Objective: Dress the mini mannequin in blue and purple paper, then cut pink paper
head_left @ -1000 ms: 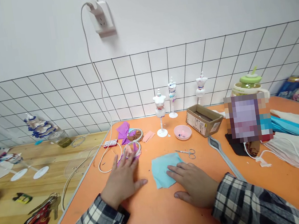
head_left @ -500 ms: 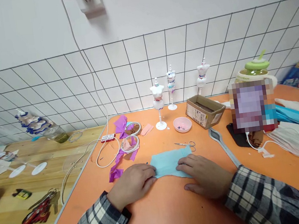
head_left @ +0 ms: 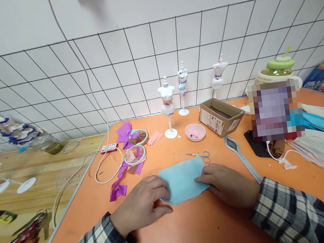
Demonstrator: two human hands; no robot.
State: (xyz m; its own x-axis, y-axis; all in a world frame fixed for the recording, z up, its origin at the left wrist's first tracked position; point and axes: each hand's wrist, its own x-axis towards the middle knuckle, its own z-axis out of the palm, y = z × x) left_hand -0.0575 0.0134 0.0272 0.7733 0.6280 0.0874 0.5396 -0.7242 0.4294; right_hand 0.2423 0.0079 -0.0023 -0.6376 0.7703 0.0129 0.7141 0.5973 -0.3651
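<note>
A light blue piece of crepe paper (head_left: 183, 180) lies on the orange tabletop in front of me. My left hand (head_left: 145, 201) rests at the paper's left edge, its fingers lying over it and its thumb held apart. On the right edge, my right hand (head_left: 228, 184) has its fingertips pressed on the paper, with the thumb partly hidden. Small scissors (head_left: 204, 157) lie just behind the paper, near its far right corner.
White mini dress forms (head_left: 167, 103) stand behind a pink bowl (head_left: 195, 132) and a cardboard box (head_left: 221, 117). Purple crepe scraps (head_left: 119, 191) and tape rings (head_left: 135, 155) lie left. A grey strap (head_left: 243, 158) and a phone (head_left: 271, 111) are right.
The blue crepe paper shows a larger area, reaching closer to me. My left thumb has moved off it, and my right hand has shifted along its right edge. The view has turned slightly.
</note>
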